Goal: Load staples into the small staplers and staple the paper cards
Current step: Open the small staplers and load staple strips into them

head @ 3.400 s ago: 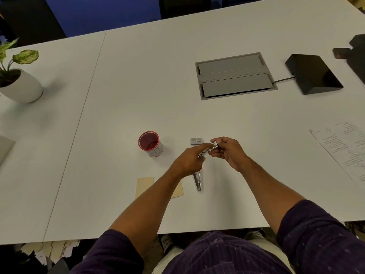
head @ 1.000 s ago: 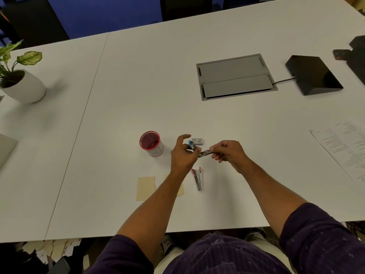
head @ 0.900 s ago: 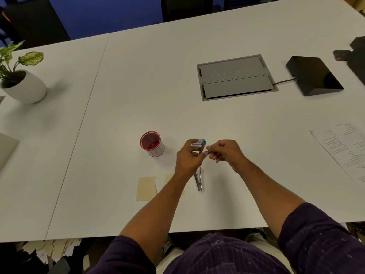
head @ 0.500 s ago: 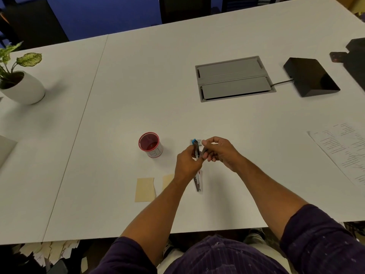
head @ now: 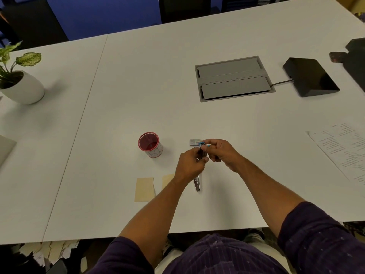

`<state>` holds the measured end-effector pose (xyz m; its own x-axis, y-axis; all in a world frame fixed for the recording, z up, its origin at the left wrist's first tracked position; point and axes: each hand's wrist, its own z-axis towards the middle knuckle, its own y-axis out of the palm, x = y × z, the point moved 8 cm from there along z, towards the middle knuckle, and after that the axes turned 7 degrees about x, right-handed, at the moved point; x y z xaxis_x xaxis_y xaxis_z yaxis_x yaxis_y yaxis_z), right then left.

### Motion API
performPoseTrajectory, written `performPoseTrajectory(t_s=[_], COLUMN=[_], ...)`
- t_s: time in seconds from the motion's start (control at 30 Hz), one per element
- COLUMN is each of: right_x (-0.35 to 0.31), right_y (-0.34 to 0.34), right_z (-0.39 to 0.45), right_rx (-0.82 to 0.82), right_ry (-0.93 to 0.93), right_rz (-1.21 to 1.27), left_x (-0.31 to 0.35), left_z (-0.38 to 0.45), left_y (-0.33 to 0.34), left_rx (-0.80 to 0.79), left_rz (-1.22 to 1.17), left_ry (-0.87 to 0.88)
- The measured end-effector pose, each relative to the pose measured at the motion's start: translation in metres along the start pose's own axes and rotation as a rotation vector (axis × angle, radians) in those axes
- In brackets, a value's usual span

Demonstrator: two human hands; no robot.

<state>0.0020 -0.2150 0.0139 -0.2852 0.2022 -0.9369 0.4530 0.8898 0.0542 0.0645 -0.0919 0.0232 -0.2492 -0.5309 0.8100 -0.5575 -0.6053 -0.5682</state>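
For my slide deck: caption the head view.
Both hands, left hand and right hand, hold a small blue-tipped stapler above the white table; a second stapler lies beside paper cards.

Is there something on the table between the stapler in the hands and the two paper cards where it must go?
Only the left forearm, which covers part of the nearer card. The blue stapler is held in both hands; a second stapler lies beside the cards, not between.

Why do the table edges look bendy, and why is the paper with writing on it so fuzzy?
In the head view, the wide-angle lens bows the table edges and its seam; the printed sheet sits at the picture's edge, so its lines smear and can't be read. Soft shadows fall beside the plant pot and red cup. The black device shows a faint sheen.
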Motion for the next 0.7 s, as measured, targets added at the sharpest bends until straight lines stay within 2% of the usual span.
performPoseTrajectory(t_s=[0.3, 0.6, 0.7], right_x=[0.000, 0.009, 0.014], right_y=[-0.005, -0.007, -0.008], right_z=[0.005, 0.004, 0.002], right_rx=[0.170, 0.130, 0.130], right_ry=[-0.087, 0.010, 0.024], right_rz=[-0.003, 0.006, -0.006], left_x=[0.003, 0.003, 0.002], left_z=[0.003, 0.000, 0.002], left_y=[0.003, -0.001, -0.002], left_rx=[-0.034, -0.002, -0.004], left_rz=[-0.041, -0.082, -0.173], left_ry=[-0.050, -0.061, -0.079])
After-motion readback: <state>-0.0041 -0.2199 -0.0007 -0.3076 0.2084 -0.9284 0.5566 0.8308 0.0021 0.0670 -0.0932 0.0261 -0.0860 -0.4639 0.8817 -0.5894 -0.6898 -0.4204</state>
